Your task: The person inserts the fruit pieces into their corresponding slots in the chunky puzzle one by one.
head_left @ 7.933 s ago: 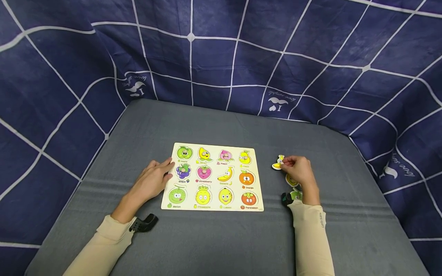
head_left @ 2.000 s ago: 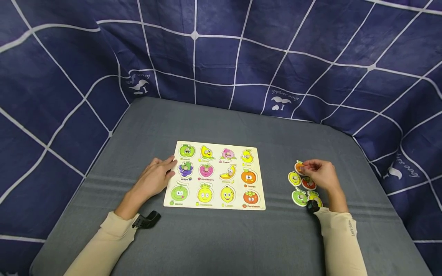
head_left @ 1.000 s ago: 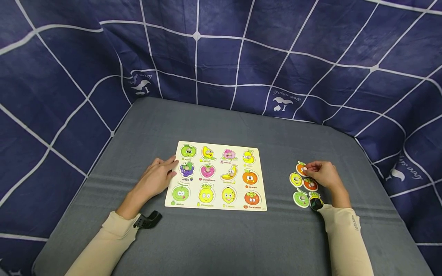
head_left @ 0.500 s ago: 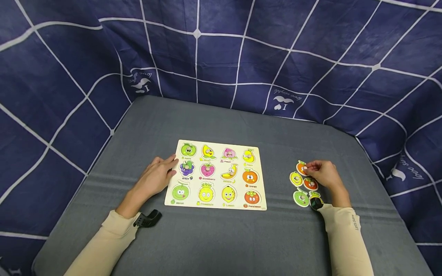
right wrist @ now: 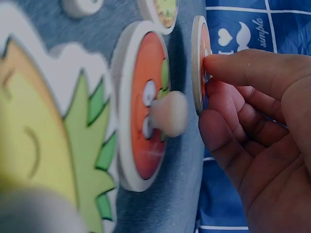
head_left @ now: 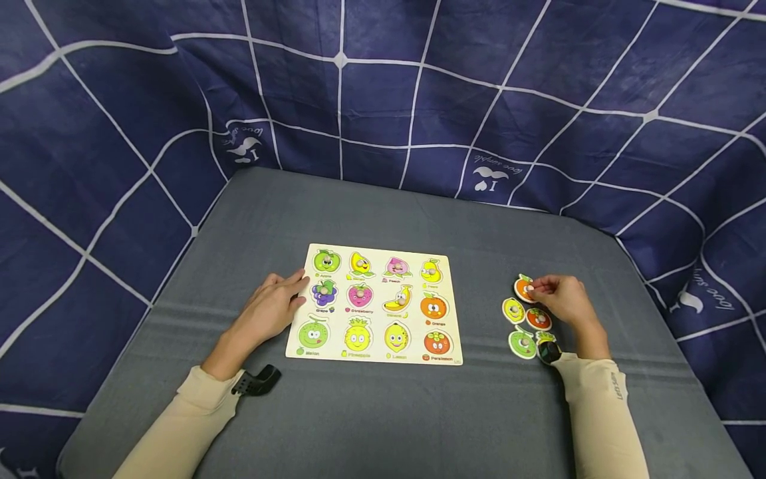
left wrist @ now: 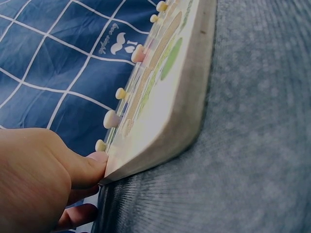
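A wooden fruit puzzle board [head_left: 374, 360] lies flat in the middle of the table. My left hand [head_left: 267, 309] rests at its left edge, index finger and thumb touching it; in the left wrist view the thumb [left wrist: 87, 167] lies by the board's corner. My right hand [head_left: 565, 303] pinches an orange puzzle piece [head_left: 522, 287]; in the right wrist view this piece stands on edge between finger and thumb. Beside it lie the lemon piece [head_left: 512, 311], persimmon piece [head_left: 539, 319], melon piece [head_left: 522, 344] and pineapple piece [head_left: 544, 336], the last partly hidden by the wrist camera.
Knobs show on the board's upper fruits, such as the apple [head_left: 326, 261], and on the banana [head_left: 397, 299]. The printed orange [head_left: 433, 307] and the bottom row show no knobs. Grey cloth [head_left: 383, 419] covers the table; a blue gridded curtain [head_left: 383, 100] surrounds it.
Earlier my right hand held a yellow banana-like piece; a knobbed banana now sits in the board. Over the last half second the orange piece has shifted slightly away and tilted. My left hand stays put.
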Action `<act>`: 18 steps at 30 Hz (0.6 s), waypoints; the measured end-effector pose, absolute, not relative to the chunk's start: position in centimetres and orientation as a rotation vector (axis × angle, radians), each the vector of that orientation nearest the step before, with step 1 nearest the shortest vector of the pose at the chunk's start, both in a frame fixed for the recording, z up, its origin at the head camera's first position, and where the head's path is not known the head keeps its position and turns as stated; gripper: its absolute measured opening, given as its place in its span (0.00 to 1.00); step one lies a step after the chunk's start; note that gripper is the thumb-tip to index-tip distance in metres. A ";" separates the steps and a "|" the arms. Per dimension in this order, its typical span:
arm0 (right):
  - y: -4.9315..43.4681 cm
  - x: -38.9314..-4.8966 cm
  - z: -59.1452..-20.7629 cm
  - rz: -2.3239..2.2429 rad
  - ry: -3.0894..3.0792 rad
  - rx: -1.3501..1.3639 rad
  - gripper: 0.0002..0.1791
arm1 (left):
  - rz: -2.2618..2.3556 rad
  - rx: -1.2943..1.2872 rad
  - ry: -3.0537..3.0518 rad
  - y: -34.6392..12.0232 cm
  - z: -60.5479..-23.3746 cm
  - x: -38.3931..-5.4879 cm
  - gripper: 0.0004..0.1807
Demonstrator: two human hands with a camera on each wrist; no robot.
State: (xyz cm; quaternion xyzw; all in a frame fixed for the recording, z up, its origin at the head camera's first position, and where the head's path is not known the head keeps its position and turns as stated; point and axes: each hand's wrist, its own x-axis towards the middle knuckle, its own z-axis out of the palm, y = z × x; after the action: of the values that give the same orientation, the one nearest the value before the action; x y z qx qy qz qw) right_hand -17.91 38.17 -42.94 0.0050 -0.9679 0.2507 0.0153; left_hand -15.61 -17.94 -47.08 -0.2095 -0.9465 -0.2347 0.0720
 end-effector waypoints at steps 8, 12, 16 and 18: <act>37.0 -17.6 -42.0 0.781 -2.967 0.088 0.10 | -0.702 -0.610 -2.877 -17.8 -46.8 -15.6 0.22; 36.1 -17.4 -41.6 0.801 -2.966 0.122 0.10 | -0.698 -0.603 -2.884 -17.8 -46.8 -15.6 0.22; 35.2 -17.2 -41.4 0.840 -2.973 0.139 0.10 | -0.696 -0.603 -2.879 -17.9 -46.8 -15.6 0.22; 34.8 -17.1 -41.4 0.863 -2.974 0.146 0.09 | -0.697 -0.607 -2.874 -17.9 -46.9 -15.6 0.22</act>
State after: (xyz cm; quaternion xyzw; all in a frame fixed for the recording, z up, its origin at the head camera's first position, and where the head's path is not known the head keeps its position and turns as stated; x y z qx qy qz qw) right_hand -17.06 34.82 -41.42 0.0471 -0.9591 0.2784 0.0207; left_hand -15.59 -17.88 -46.88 -0.2007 -0.9502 -0.2304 0.0613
